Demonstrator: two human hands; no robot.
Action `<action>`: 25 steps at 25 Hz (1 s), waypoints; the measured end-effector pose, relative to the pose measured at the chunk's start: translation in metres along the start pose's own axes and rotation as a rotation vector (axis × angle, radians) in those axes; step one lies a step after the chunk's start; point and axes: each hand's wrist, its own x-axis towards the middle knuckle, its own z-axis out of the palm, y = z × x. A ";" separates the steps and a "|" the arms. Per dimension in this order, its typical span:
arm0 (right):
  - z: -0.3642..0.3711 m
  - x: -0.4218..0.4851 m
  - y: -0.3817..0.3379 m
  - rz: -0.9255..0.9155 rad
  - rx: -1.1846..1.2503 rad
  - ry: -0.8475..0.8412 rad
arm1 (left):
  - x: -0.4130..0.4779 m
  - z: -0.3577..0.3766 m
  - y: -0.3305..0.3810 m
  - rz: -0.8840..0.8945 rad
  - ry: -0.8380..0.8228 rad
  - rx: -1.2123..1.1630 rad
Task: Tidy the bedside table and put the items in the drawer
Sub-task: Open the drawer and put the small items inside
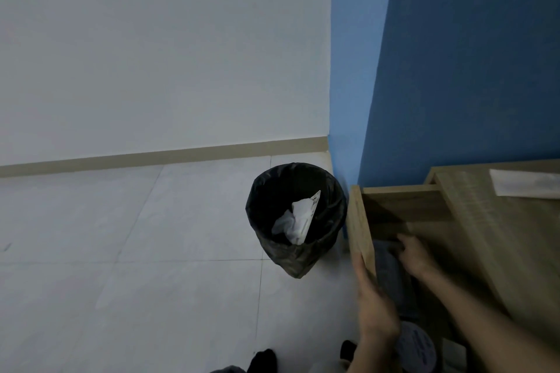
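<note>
**Fig. 1: Stowing an item in the open drawer**

Starting at my right fingers (pixel 401 241): they are bending over the far end of a dark grey bundle (pixel 389 269), apparently gripping it, though blur is hiding the exact hold. The right hand (pixel 416 256) is reaching inside the drawer (pixel 403 206), which is standing pulled out from the bedside table (pixel 497 236). The bundle is lying along the drawer floor just behind the drawer front (pixel 359 221). It is looking soft and folded, cloth by my judgement. My left hand (pixel 375 309) is resting on that front, fingers nearly straight against its outer face. Whether the thumb is hooking over the edge I cannot tell. Nearer me in the drawer, a round lidded tub (pixel 416 348) is showing. I am judging the stowing step to be under way. A white packet (pixel 527 186) is lying on the tabletop, so the next move is calling for releasing the bundle and reaching up for that packet.
</note>
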 end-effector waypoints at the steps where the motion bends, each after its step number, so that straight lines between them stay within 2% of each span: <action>1: 0.001 -0.002 -0.001 0.008 -0.010 0.008 | 0.001 0.000 -0.001 -0.001 -0.006 0.020; 6: -0.014 -0.018 -0.021 -0.122 -0.099 -0.033 | -0.001 -0.001 0.000 0.011 -0.014 -0.030; 8: -0.044 -0.031 -0.044 -0.298 -0.078 0.074 | 0.001 -0.001 0.001 0.007 -0.019 -0.028; 10: -0.084 -0.043 -0.065 -0.470 -0.044 0.253 | 0.001 -0.001 0.005 0.006 -0.014 -0.028; 12: -0.126 -0.046 -0.071 -0.553 -0.106 0.412 | 0.000 -0.002 0.008 0.011 -0.005 -0.010; 14: -0.166 -0.046 -0.059 -0.503 -0.270 0.548 | -0.002 -0.002 0.010 0.028 0.004 0.034; 16: -0.195 -0.041 -0.039 -0.363 -0.416 0.605 | -0.003 0.000 0.013 0.027 -0.001 0.037; 20: -0.220 -0.023 0.001 -0.036 -0.640 0.472 | -0.003 0.004 0.019 0.012 0.005 0.024; 22: -0.219 -0.022 0.006 0.012 -0.720 0.412 | -0.004 0.005 0.020 -0.002 -0.003 0.040; 25: -0.213 -0.025 0.004 -0.029 -0.765 0.460 | -0.004 0.006 0.020 -0.012 0.008 0.063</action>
